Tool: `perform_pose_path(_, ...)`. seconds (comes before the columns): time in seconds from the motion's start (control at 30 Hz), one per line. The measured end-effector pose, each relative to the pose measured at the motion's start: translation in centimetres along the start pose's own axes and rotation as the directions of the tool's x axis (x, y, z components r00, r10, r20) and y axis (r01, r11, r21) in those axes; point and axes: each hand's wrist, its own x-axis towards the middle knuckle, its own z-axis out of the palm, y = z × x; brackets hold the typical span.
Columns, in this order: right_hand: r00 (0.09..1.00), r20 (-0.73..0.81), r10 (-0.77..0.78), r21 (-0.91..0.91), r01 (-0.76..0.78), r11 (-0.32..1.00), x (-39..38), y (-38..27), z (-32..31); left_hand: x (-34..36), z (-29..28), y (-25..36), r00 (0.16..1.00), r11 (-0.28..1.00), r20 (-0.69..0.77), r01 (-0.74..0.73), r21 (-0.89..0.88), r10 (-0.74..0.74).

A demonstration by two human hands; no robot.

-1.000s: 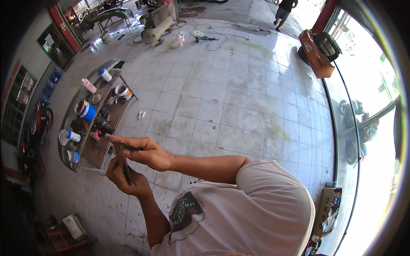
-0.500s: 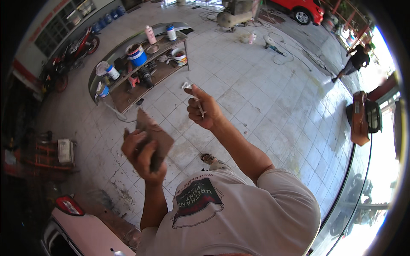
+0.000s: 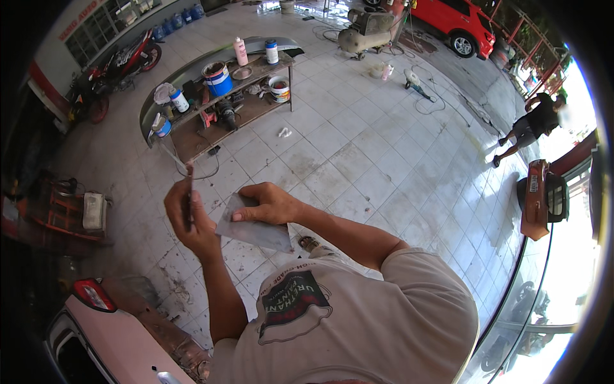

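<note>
My left hand [image 3: 185,221] is raised in front of me, its fingers and thumb closed on a thin brown mixing board [image 3: 190,182] that stands nearly edge-on to the view. Just to its right, my right hand [image 3: 275,203] grips a flat grey metal spreader [image 3: 262,235], thumb on top and fingers hidden beneath. The spreader's broad face is turned up, and its left corner comes close to my left wrist. Whether it touches there I cannot tell. Any putty on the board's face is out of sight.
Ahead to the left stands a low bench [image 3: 268,69] with a blue-banded bucket [image 3: 218,79], bottles and cans. A pale car [image 3: 128,333] is close at lower left. A grinder [image 3: 419,86] and cords lie on the tiled floor. At far right, a person [image 3: 537,121] stands near a brown car part [image 3: 536,198].
My right hand has come down and left toward my left hand, and its spreader has turned from edge-on to face-up. My left hand has tilted the board from showing its face to edge-on.
</note>
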Motion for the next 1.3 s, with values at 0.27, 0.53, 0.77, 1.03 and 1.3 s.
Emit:
perform_pose_path(0.27, 0.834, -0.422, 0.355, 0.681, 0.034, 0.731, 1.9, -0.1, -7.0, -4.8, -1.8, 0.6, 0.859, 0.967, 0.446, -0.247, -0.066, 0.25)
perform_pose_path(0.53, 0.908, -0.385, 0.167, 0.486, 0.046, 0.873, 3.8, 2.7, -3.2, -1.3, -1.0, -2.7, 0.865, 0.936, 0.374, -0.35, -0.026, 0.334)
perform_pose_path(0.77, 0.909, -0.233, 0.345, 0.612, -0.139, 0.779, 5.3, 5.6, -1.8, -3.6, -3.0, -5.3, 0.86, 0.944, 0.454, -0.312, 0.106, 0.234)
perform_pose_path(1.03, 0.933, 0.027, 0.358, 0.543, -0.315, 0.779, 4.9, 2.6, 0.6, -5.6, -6.5, -12.4, 0.965, 0.936, 0.164, 0.142, 0.322, -0.203)
perform_pose_path(1.3, 0.975, -0.017, 0.221, 0.706, -0.145, 0.693, 6.8, 2.8, 4.5, -2.9, -5.7, -7.2, 0.886, 0.494, 0.038, 0.292, -0.819, -0.462)
